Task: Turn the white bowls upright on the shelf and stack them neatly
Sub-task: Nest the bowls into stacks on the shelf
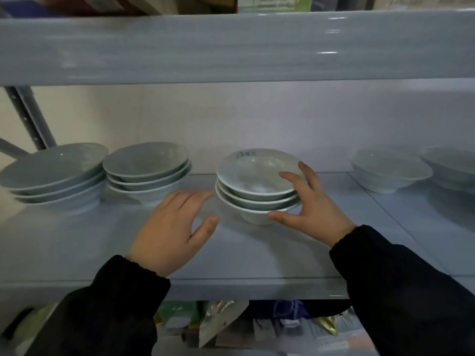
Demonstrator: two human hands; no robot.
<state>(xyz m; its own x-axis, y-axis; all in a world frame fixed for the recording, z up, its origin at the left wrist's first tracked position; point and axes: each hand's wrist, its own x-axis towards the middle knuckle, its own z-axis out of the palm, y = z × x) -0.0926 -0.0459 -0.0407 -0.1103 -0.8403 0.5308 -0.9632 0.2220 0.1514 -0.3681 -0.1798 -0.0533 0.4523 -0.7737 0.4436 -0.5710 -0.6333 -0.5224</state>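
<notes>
Evidently the turning-over is done for what shows: every white bowl in view sits mouth-up on the shelf (231,265), so the step in hand looks like tidying the stacks. The middle stack (257,191), three bowls nested, stands near the shelf's centre. The right hand (311,209) is spread wide against its right side, thumb at the lowest bowl's underside and fingers at the top rim. The left hand (172,227) is open, fingers straight, tips just beside the stack's left edge; contact is unclear. Two other stacks (54,176) (146,170) sit to the left, the far one tilted, and a single bowl (388,173) and another bowl (452,165) stand unstacked to the right. Next, I judge, comes even two-sided pressure to square this stack, then lifting the loose bowls on gently.
</notes>
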